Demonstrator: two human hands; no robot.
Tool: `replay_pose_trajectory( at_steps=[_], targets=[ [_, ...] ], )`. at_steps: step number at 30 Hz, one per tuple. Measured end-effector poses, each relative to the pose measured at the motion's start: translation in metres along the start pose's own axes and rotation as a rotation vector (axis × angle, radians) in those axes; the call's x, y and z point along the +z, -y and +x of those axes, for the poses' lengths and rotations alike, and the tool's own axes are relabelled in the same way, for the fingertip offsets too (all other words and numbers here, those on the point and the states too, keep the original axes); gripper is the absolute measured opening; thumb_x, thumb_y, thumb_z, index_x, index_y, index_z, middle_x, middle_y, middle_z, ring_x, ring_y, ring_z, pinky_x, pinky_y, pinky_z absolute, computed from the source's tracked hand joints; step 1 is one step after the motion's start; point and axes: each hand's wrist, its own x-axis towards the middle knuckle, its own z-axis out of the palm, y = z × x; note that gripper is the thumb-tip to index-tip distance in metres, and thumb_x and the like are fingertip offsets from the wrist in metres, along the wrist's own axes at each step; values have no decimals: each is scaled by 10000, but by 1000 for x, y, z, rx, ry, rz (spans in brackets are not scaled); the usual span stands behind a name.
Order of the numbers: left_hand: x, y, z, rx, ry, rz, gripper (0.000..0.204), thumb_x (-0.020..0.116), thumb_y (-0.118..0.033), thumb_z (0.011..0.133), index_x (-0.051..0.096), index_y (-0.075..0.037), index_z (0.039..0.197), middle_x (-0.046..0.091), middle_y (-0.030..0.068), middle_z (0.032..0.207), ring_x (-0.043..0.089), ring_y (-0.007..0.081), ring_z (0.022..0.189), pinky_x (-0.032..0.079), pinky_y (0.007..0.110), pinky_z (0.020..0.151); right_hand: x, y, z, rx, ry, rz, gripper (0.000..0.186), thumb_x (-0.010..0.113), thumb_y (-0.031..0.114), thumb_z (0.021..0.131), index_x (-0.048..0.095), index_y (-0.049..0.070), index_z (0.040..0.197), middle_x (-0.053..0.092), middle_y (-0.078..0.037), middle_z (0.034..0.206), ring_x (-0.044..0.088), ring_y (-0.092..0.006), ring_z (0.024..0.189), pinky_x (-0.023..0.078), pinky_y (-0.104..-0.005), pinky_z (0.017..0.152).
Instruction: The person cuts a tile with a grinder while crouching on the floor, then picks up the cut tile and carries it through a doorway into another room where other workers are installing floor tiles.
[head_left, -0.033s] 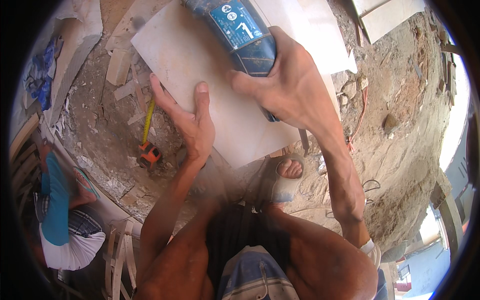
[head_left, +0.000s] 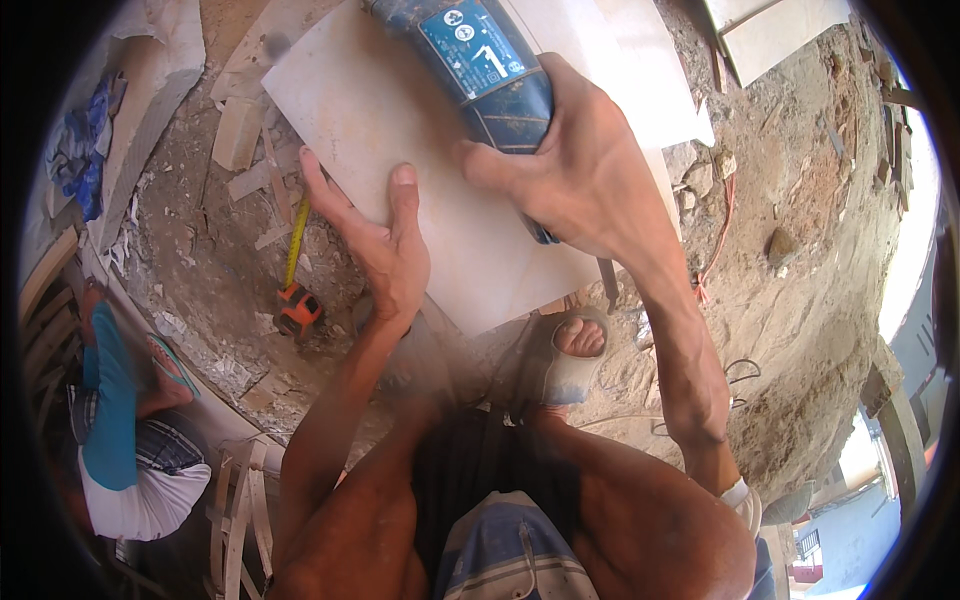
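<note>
My right hand [head_left: 595, 165] is wrapped round the rear body of a blue power tool [head_left: 500, 100], apparently an angle grinder, with a label on its side. Its front end runs out past the upper edge of the picture. Beneath the tool lies a large pale, flat slab [head_left: 350, 95] that looks like a tile. My left hand [head_left: 380, 240] rests at the slab's left edge, thumb and forefinger stretched apart; its other fingers are hidden. Left of that hand, an orange and black tape measure [head_left: 298, 308] lies on the ground with some yellow tape [head_left: 297, 240] pulled out.
Rubble and broken pieces cover the dirt ground [head_left: 210, 270]. My sandalled foot [head_left: 575, 345] stands just below the slab's near corner. A red cord [head_left: 722, 240] lies at the right. A co-worker [head_left: 140, 460] in a white and teal top sits at the lower left, near wooden slats [head_left: 235, 520].
</note>
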Motion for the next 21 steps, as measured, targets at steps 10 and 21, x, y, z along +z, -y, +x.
replay_pose_trajectory(
  at_steps=[10,21],
  targets=[
    [0,1,0,10,-5,-3,943,710,-212,1123,70,28,1773,251,364,1768,432,400,1571,382,499,1286,1,-3,-6,-23,-20,-3,586,875,352,852,695,-74,1212,725,-122,854,700,-198,710,580,-378,662],
    [1,2,-1,16,-2,-7,935,709,-216,1128,76,21,1774,254,359,1769,427,398,1575,375,500,1291,-2,-4,-13,10,-13,-1,562,873,313,853,693,-79,1212,722,-116,845,693,-192,702,574,-370,650]
  ],
)
